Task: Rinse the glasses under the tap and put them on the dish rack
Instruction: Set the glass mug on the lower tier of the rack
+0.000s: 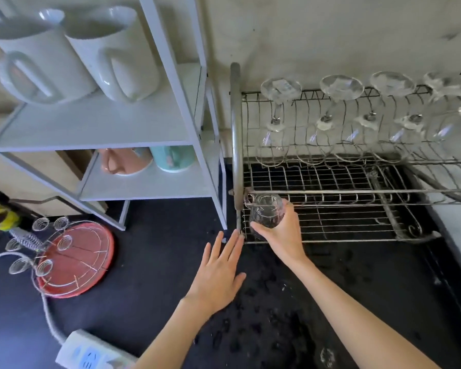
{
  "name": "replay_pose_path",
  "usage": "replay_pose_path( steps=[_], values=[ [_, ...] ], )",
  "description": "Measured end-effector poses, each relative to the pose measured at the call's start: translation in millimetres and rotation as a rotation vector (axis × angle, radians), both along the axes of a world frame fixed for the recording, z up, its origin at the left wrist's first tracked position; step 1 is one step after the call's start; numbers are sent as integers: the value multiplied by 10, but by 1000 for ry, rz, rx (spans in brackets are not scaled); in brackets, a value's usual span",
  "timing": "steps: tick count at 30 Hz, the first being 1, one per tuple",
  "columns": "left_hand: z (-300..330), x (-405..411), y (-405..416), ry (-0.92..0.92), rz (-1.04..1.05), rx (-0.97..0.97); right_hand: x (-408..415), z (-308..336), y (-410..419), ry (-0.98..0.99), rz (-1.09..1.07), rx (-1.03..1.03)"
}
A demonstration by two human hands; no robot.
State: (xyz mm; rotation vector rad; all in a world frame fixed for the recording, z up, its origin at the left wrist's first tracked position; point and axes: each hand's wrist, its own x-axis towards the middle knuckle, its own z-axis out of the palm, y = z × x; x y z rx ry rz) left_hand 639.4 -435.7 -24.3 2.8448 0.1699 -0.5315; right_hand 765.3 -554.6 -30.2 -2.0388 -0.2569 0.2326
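Observation:
My right hand (284,237) grips a clear tumbler glass (265,210) and holds it tilted over the front left corner of the metal dish rack (357,193), above the lower wire shelf. My left hand (218,272) hovers flat with straight fingers just left of the rack, its fingertips close to the rack's corner post, and holds nothing. Several wine glasses (328,115) hang upside down by their feet along the rack's upper tier. No tap is in view.
A white shelf unit (144,123) with two white jugs (77,54) and coloured cups stands left of the rack. A red plate with a wire cup holder (72,259) and a power strip (91,352) lie on the wet black counter (157,249).

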Motion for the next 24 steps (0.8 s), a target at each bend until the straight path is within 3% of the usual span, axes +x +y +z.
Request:
replay_pose_path(
  steps=[14, 24],
  values=[
    [127, -167, -86, -37, 73, 3, -242, -51, -154, 111, 80, -84],
    [126, -1557, -433, -151, 171, 33, -1637, 114, -692, -217, 382, -314]
  ],
)
